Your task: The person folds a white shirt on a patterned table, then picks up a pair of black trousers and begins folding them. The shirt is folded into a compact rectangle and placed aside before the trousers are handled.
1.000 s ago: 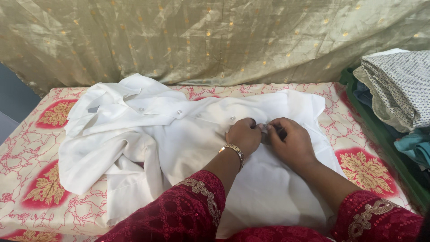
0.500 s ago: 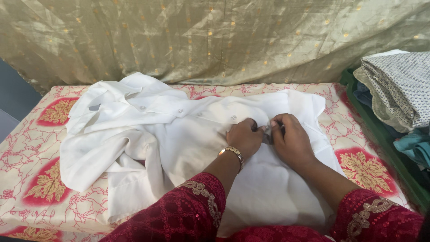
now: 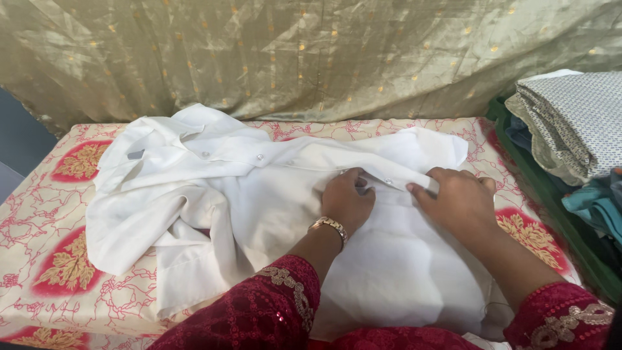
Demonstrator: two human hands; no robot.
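The left hand [image 3: 346, 199] pinches the white shirt [image 3: 259, 194] at its button placket, seemingly steadying it; the right hand [image 3: 457, 198] lies flat, unclenched, smoothing the cloth on the tabletop [image 3: 39, 214].

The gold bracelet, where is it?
In the head view, the gold bracelet sits on the left wrist, just below the left hand pressing the white shirt, near the middle.

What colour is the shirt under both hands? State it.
White shirt, with small pale buttons; head view shows it best.
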